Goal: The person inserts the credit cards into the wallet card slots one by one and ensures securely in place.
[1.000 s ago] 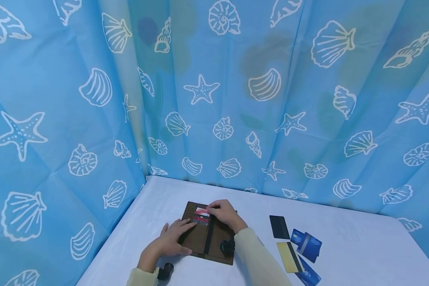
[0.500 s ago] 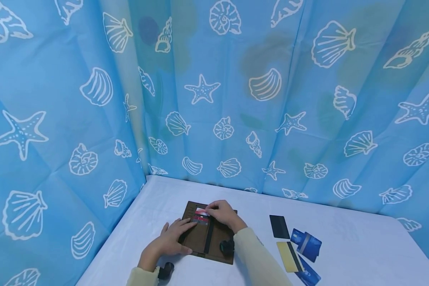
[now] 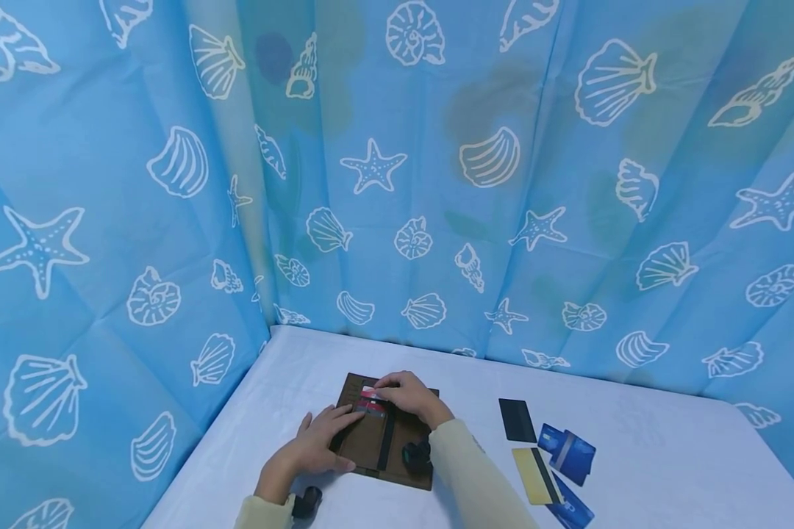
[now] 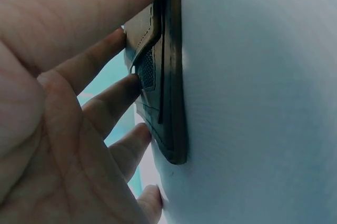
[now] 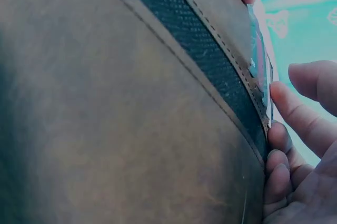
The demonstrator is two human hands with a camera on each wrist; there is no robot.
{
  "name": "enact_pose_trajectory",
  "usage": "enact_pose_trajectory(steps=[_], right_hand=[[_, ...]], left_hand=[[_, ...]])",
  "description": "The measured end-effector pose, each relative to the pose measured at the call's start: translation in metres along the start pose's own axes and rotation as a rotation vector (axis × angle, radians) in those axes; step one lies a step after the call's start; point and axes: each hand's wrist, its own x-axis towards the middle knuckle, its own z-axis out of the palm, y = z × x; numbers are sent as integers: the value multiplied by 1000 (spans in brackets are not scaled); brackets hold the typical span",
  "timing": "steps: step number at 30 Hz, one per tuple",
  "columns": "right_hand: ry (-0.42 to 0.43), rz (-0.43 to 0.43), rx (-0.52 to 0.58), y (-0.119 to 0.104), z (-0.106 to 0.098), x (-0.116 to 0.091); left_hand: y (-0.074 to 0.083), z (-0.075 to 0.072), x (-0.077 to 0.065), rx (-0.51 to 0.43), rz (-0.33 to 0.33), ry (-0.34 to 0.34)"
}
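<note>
A brown wallet lies opened flat on the table, a dark strap running down its middle. Red-and-white cards show in the slots of its upper left part. My left hand rests along the wallet's left side, fingers extended, fingertips near the slots and thumb at the lower edge. My right hand reaches over from the right to the top card. In the right wrist view an index finger touches the card edge while the thumb stands apart from it. The other fingers are bent against the wallet.
To the right on the white table lie a black card, a gold card with a dark stripe, and several blue cards overlapping. A blue shell-patterned curtain encloses the back and left side.
My right fingertips have shifted slightly left along the top card, and less of its white part shows above the slot. My left hand and the loose cards have stayed put.
</note>
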Motion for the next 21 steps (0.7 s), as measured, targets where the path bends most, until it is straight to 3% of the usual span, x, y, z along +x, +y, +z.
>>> enact_pose_trajectory(steps=[14, 21], right_hand=[[22, -4, 12, 1, 0, 2], [35, -40, 10, 5, -15, -5]], left_hand=[[0, -3, 2, 2, -5, 4], [-1, 3, 3, -9, -21, -3]])
